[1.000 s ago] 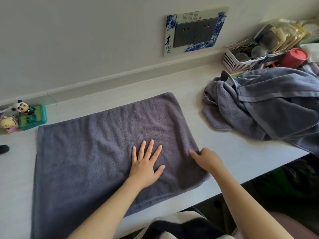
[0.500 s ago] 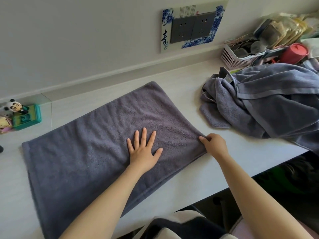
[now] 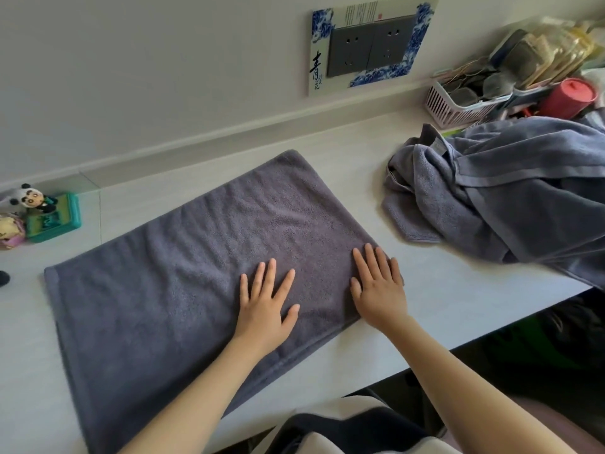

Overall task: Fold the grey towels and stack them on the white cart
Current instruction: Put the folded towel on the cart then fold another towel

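Figurines: a panda toy (image 3: 28,197) on a green box (image 3: 54,217) stands at the far left of the pale surface (image 3: 458,290). Grey towel (image 3: 183,273) lies flat on the surface, front and centre; long axis runs from near-left to far-right, far corner pointing toward the wall socket plate (image 3: 370,44). Its near-left end is cut off by the frame's bottom edge. Pile is plush, faintly rippled, hem visible along the near edge. Left hand (image 3: 265,306) presses flat mid-towel, fingers spread, grip holding nothing. Right hand (image 3: 379,283) lies flat on the towel's right corner, fingers straight, nothing grasped. Unfolded towels (image 3: 510,191) heaped well apart at right, partly out of frame. Pink basket (image 3: 455,103) behind; contents unclear.
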The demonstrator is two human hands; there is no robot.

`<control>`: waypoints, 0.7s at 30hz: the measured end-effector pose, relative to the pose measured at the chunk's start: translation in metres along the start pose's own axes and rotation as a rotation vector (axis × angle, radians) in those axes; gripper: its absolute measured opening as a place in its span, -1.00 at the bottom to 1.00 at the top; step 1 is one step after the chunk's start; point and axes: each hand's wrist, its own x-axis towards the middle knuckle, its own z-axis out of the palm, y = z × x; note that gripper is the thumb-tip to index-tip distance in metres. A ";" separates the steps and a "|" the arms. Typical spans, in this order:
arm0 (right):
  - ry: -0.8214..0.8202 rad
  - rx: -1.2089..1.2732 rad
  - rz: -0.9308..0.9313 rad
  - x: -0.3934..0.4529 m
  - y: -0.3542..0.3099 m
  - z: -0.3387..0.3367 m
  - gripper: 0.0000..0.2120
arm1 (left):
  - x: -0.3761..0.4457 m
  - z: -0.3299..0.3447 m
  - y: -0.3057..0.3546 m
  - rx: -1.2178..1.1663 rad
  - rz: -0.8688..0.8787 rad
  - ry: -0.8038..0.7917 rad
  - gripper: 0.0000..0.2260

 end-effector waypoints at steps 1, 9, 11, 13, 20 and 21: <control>-0.001 0.016 0.022 0.002 -0.008 -0.004 -0.44 | -0.004 -0.004 -0.002 -0.054 0.002 0.053 -0.47; -0.121 0.019 -0.485 -0.013 -0.065 0.015 -0.38 | -0.078 -0.006 -0.028 -0.292 0.145 0.080 -0.72; -0.137 -0.029 -0.503 -0.012 -0.067 0.020 -0.31 | -0.092 -0.003 -0.033 -0.290 0.132 0.034 -0.69; -0.109 -0.043 -0.491 -0.011 -0.065 0.018 -0.32 | -0.096 -0.004 -0.034 -0.292 0.145 0.035 -0.71; -0.109 -0.035 -0.461 -0.013 -0.071 0.016 -0.35 | -0.098 -0.008 -0.029 -0.483 0.113 0.065 -0.82; -0.112 -0.047 -0.460 -0.013 -0.071 0.017 -0.34 | -0.099 -0.009 -0.030 -0.508 0.100 0.035 -0.82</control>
